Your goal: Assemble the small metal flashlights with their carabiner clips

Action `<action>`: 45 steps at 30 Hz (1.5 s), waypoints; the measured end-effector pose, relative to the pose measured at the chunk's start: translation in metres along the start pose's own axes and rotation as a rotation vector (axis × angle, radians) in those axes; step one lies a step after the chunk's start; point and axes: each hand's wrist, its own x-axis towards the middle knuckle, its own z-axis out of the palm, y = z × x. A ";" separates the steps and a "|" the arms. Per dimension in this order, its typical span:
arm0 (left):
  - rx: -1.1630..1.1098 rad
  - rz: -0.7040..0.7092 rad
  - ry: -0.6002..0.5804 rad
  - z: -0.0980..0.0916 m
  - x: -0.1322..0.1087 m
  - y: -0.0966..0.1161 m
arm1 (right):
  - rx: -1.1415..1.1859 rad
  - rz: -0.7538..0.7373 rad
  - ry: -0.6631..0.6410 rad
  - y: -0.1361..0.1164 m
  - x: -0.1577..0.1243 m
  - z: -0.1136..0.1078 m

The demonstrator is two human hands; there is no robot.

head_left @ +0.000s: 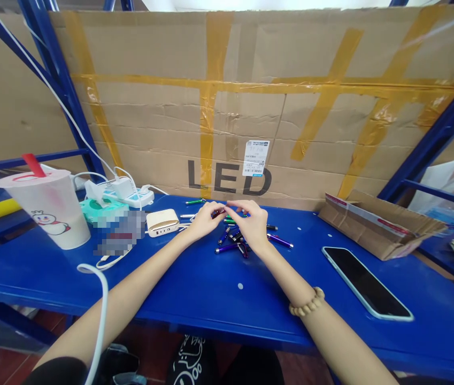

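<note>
My left hand (pixel 205 220) is closed around a small dark red pen-like metal tube (pixel 217 213). The fingertips of my right hand (pixel 253 222) pinch at the right end of that tube, covering it. Below and behind my hands lies a loose pile of similar shiny tubes with silver ends. Among them are a purple tube (pixel 227 248), another purple tube (pixel 281 241) off to the right, and a green tube (pixel 195 201) at the back. A silver tube (pixel 187 216) lies left of my left hand. Part of the pile is hidden by my right hand.
A cream charger box (pixel 162 222) with cables sits left of the pile, near a white power strip (pixel 140 197) and a lidded cup (pixel 52 208). On the right are a phone (pixel 367 283) and an open cardboard box (pixel 383 224). A large taped carton (pixel 150 123) stands behind the blue table (pixel 194 289).
</note>
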 end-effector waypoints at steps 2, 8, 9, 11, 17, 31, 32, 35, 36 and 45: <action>-0.081 -0.003 -0.035 0.004 -0.002 0.001 | 0.012 -0.016 -0.032 0.004 -0.001 0.001; -0.212 -0.033 -0.028 0.006 -0.003 0.004 | 0.021 -0.041 -0.042 0.010 -0.001 0.003; -0.211 -0.032 -0.023 0.005 -0.003 0.004 | 0.016 -0.057 -0.047 0.010 0.000 0.003; -0.195 -0.032 -0.020 0.004 -0.003 0.004 | -0.010 -0.084 -0.064 0.010 -0.001 0.003; -0.177 -0.028 -0.041 0.002 -0.002 0.004 | -0.099 -0.019 -0.130 0.010 -0.001 0.006; -0.413 -0.266 0.215 -0.012 0.005 0.000 | -0.400 0.047 -0.557 0.000 -0.021 0.038; -0.424 -0.279 0.190 -0.009 0.004 0.001 | -0.403 0.067 -0.557 -0.001 -0.022 0.040; -0.397 -0.325 0.127 -0.001 0.002 0.002 | -0.363 0.102 -0.526 -0.001 -0.021 0.043; -0.372 -0.336 0.113 0.000 0.001 0.002 | -0.341 0.117 -0.510 -0.001 -0.021 0.043; -0.464 -0.504 0.195 0.000 0.003 0.001 | -0.309 0.066 -0.418 0.007 -0.016 0.038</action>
